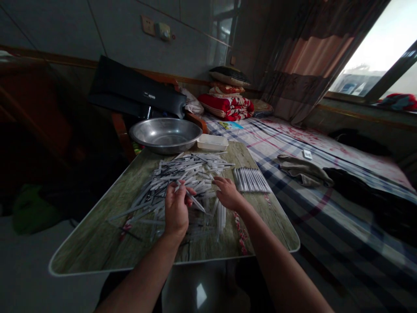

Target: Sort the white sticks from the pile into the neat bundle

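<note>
My left hand (177, 208) is closed around a slim white pen-like stick (195, 201), which slants down to the right out of the fingers. Above the right part of a loose pile of similar white and grey pen-like sticks (176, 174), my right hand (227, 191) has its fingers stretched out to the left. Its fingertips are at or just over the pile; whether they touch a stick I cannot tell. Right of that hand lies a neat row of white sticks with dark ends (251, 180), side by side. Several clear tubes (221, 215) lie below the right hand.
The wood-patterned table (94, 243) has a pale rim. At its far side stand a wide metal basin (166, 134) and a white plastic tray (213, 142). A bed with a checked sheet (273, 143) adjoins the right side, with dark clothes (365, 195) on it.
</note>
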